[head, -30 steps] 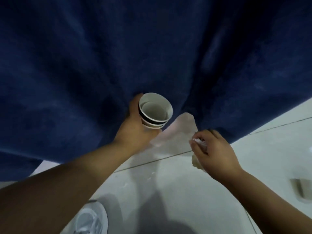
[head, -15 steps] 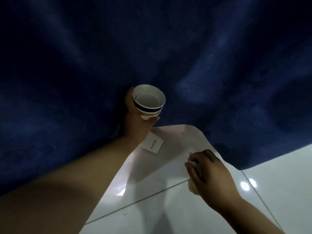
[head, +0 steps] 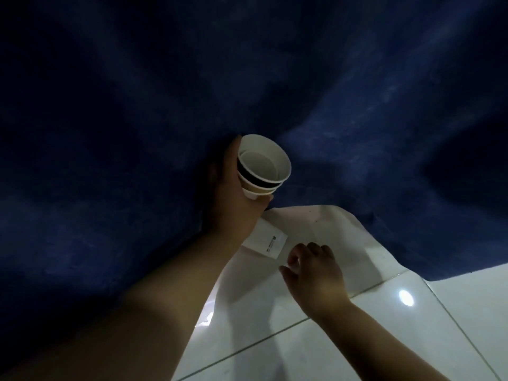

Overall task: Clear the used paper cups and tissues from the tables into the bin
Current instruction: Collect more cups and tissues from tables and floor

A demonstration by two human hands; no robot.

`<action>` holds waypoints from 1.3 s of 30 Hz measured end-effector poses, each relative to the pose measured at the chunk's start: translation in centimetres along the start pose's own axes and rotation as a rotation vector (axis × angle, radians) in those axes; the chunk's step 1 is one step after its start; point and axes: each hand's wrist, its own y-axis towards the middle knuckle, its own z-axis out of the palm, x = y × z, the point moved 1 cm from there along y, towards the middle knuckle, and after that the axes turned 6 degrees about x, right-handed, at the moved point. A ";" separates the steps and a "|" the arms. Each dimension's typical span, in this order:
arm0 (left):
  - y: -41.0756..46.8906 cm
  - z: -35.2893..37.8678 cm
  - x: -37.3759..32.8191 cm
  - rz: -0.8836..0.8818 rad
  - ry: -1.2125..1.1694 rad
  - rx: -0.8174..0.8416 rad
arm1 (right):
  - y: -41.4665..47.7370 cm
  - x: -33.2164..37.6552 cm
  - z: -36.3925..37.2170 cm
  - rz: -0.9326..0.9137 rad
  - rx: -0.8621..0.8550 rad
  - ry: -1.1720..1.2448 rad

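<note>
Several nested cups [head: 265,167] sat gripped by your left hand [head: 233,213]; at five o'clock, your right hand [head: 316,276] curled its fingers, hold unclear.

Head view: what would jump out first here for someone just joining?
A dark blue cloth fills most of the frame. At the centre, the left hand grips a stack of nested paper cups in front of it. Lower down, the right hand hovers with curled fingers over a white sheet bearing a small printed label, with glossy floor tiles at lower right.
</note>
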 end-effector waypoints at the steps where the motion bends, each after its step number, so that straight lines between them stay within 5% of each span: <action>1: 0.0 -0.2 -0.2 0.006 0.047 0.009 | 0.6 0.2 0.2 0.004 0.016 0.002; 10: -0.5 -2.4 -1.1 0.052 0.520 -0.055 | 2.7 1.9 1.2 0.006 0.073 -0.010; 18: -0.3 -3.4 -2.1 -0.004 0.627 0.175 | 4.9 3.2 2.5 -0.024 0.201 -0.149; 33: -0.2 -4.3 -2.2 0.021 0.780 0.202 | 6.8 5.0 2.8 -0.041 0.512 -0.387; 39: -1.1 -3.6 -3.1 0.008 0.817 0.276 | 2.6 2.3 1.9 -0.125 0.354 -0.441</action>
